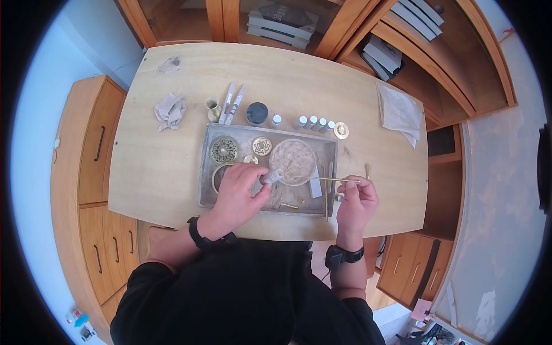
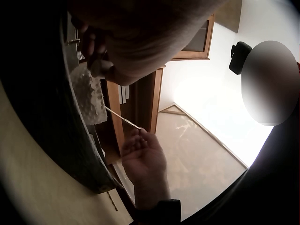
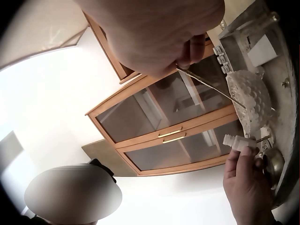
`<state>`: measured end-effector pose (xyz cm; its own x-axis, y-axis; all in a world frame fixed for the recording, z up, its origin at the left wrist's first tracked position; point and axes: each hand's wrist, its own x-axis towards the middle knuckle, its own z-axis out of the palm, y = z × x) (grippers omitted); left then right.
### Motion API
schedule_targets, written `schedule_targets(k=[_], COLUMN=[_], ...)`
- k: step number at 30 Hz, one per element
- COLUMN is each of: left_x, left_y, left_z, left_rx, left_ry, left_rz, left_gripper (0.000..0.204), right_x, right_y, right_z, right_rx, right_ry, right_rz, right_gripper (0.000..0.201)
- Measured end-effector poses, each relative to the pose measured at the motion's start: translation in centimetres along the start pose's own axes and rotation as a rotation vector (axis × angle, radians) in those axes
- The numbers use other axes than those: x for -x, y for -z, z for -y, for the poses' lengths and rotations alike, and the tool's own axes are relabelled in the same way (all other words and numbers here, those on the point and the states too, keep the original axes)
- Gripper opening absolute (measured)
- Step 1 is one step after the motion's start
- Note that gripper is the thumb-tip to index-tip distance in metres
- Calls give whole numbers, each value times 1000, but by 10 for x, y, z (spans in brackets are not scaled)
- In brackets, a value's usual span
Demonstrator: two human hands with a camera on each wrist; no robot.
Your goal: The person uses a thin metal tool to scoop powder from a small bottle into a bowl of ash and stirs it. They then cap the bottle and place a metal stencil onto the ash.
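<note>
Left hand (image 1: 238,192): we see fingers pinching a small pale vial (image 1: 272,176), threaded neck uncapped, near the bowl.
Right hand (image 1: 357,204): gripping a thin gold-coloured rod (image 1: 326,179), its tip at the bowl.
Tray (image 1: 313,214): grey, rectangular, on the counter (image 1: 172,144); white card (image 1: 315,184) and openwork disc (image 1: 223,150) inside.
Bowl (image 1: 293,140): round, scalloped glass, pale powder.
Obstruction: left hand partly covers a round pot (image 1: 216,177).

wooden cabinet (image 1: 223,20), books (image 1: 279,27) stacked inside, dark-handled side cabinet (image 1: 92,172), pink paper (image 1: 421,309), pale blue wall (image 1: 43,115)
</note>
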<state>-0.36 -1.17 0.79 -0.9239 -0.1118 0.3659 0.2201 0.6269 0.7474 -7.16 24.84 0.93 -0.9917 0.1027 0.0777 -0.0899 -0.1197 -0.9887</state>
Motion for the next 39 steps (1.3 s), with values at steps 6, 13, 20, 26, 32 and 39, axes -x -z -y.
schedule_targets(k=[6,13,20,26,32,39], left_x=[0,2,2,2,2,2], left_y=[-1,-1,0,-2,-2,-2], left_z=[2,3,1,2,3,3], left_rx=[7,-6,2,6,13,8], left_ry=[1,-5,18,7,1,8], left_rz=[-8,-7,29,38,36,43], left_gripper=[28,28,29,30,31,31], right_x=[3,4,3,4,6,12], right_y=[-5,-8,-8,-13,-18,-17], right_z=[-2,9,11,21,23,29], right_rx=[11,-27,-135,-240,-147,-28], right_ry=[15,73,165,172,169,298], right_rz=[16,-27,-28,23,74,166], right_gripper=[5,5,3,4,4,7])
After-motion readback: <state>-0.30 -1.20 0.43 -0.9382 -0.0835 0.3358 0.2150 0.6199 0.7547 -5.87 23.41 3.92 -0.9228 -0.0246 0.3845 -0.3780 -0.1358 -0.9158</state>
